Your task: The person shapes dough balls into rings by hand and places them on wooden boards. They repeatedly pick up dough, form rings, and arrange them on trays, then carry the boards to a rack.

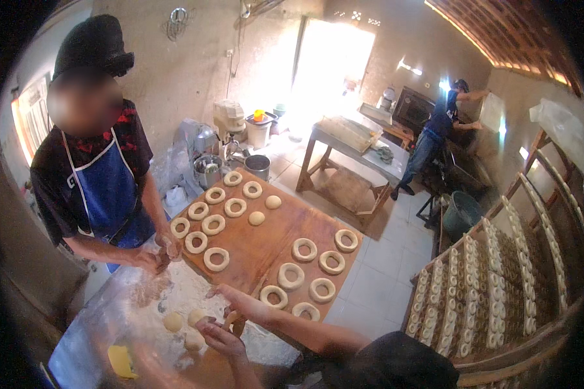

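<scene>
Dark, soft cloth of a sleeve (pixel 396 363) wraps the right arm. The right hand (pixel 239 303) has its fingers loosely spread and bent; the left hand (pixel 222 336), palm partly up, curls its fingers just below it. Whether either pinches anything cannot be told. Smooth, pale, round balls (pixel 172 321) lie on the flour-dusted table (pixel 84 347), near the left fingertips. A flat yellow scraper (pixel 120 362) rests nearby. Beyond, plump, matte rings (pixel 216 259) stand in rows on a brown wooden board (pixel 266 236). Across the table, a co-worker in a blue apron (pixel 110 188) holds both hands close together.
</scene>
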Available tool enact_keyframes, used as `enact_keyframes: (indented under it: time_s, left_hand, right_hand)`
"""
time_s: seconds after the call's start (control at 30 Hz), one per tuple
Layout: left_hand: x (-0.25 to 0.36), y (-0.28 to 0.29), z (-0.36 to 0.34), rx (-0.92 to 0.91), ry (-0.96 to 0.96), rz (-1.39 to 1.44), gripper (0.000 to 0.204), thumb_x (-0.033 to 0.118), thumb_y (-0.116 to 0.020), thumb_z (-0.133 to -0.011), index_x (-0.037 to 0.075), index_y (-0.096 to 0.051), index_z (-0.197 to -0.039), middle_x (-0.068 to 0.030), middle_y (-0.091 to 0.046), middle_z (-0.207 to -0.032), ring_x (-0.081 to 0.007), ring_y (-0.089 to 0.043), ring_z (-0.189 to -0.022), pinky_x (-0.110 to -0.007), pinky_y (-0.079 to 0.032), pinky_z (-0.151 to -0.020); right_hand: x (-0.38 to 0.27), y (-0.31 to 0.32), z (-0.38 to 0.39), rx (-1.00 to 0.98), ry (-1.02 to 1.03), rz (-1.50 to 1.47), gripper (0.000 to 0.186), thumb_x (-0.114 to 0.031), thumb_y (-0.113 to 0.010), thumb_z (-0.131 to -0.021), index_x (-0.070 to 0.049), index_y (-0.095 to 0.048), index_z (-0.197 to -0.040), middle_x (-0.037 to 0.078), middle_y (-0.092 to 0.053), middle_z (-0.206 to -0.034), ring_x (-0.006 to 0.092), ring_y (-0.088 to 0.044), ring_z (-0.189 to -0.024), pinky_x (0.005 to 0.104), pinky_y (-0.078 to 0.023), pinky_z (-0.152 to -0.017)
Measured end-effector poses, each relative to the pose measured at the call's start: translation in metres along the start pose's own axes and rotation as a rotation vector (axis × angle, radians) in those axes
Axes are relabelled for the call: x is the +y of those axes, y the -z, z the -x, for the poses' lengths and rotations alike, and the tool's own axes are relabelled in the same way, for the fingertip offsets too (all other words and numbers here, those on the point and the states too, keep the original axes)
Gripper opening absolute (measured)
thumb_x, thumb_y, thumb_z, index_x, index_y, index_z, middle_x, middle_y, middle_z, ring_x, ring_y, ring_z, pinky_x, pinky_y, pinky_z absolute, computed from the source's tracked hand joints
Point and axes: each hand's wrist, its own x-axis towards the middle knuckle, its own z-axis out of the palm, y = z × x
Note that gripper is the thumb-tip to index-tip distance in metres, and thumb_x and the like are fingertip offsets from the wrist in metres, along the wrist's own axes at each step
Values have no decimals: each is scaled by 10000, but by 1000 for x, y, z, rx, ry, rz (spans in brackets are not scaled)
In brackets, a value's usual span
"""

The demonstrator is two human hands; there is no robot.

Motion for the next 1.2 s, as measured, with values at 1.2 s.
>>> enact_keyframes:
  time_s: [1.2]
  left_hand:
    - [-46, -396, 35, -557, -171, -553, 269, 218, -399, -994, 31, -464, -1177, -204, -610, -1070, -395, -611, -993, -442, -484, -820]
  right_hand:
    - [-29, 398, 87, 161, 332, -48, 679, -433, -457, -957, -93, -158, -1462, 188, -528, -1219, 217, -641, -853, 307, -529, -714]
